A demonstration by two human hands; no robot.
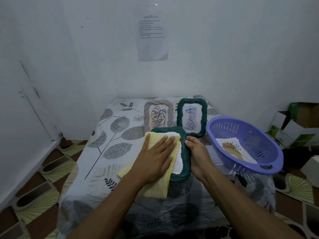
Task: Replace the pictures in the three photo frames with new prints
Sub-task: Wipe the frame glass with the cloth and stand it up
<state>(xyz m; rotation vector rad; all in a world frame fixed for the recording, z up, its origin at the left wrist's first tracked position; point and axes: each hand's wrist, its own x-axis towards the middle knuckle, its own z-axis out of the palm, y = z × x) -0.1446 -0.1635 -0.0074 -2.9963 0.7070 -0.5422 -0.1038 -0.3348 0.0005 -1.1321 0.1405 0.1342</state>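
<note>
A dark green woven photo frame [185, 157] lies tilted at the table's middle. My left hand [155, 156] presses a yellow cloth [158, 185] flat onto its front with straight fingers. My right hand [198, 154] grips the frame's right edge. Behind stand two upright frames: a grey woven one [170, 109] with a leaf drawing and blue scribble, and a green one [204, 114] with a blue scribble. A print [231, 149] with a tan shape and a plant drawing lies inside a purple basket [269, 152] at the right.
The table wears a leaf-patterned cloth [110, 135] and stands against a white wall. Open cardboard boxes [296, 125] sit on the floor at the far right. A printed sheet [151, 33] hangs on the wall. Patterned floor tiles surround the table.
</note>
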